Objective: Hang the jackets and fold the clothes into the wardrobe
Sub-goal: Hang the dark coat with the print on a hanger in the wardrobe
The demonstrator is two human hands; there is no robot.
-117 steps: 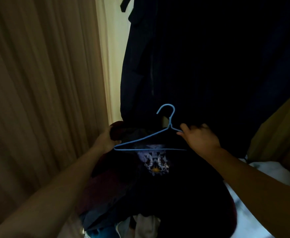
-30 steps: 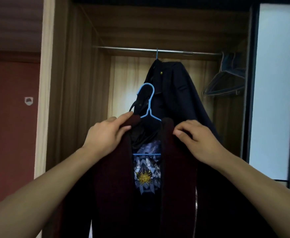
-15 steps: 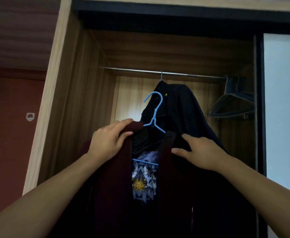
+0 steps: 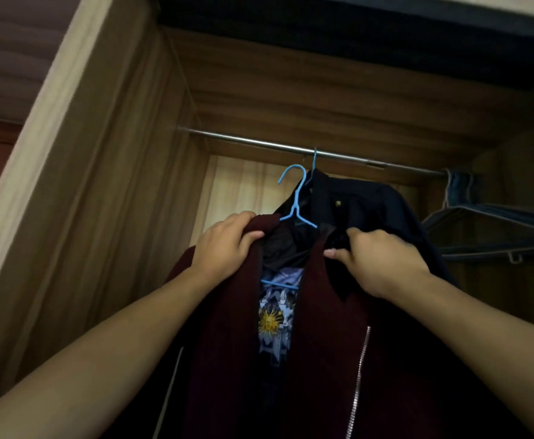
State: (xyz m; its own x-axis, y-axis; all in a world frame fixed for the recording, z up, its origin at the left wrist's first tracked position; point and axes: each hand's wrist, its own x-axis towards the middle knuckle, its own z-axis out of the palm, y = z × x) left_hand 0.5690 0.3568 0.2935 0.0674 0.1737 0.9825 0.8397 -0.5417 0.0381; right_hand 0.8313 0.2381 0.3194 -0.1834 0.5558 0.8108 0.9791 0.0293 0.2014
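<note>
Gripping each shoulder, left hand point(image 4: 227, 245) and right hand point(image 4: 376, 261) curled round the maroon jacket point(image 4: 227, 343): ribbed, silver zip, patterned lining. Its length hung vertically from a blue hanger point(image 4: 295, 201), whose hook pointed left just below the wardrobe rail point(image 4: 259, 144).

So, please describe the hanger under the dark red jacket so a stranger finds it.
Find the metal rail inside the wardrobe. Below its middle, before the hanging navy jacket, the left hand and right hand hold up a dark red jacket on a thin light blue hanger. Unlike the dark hangers at the rail's right end, its hook is free.
</note>
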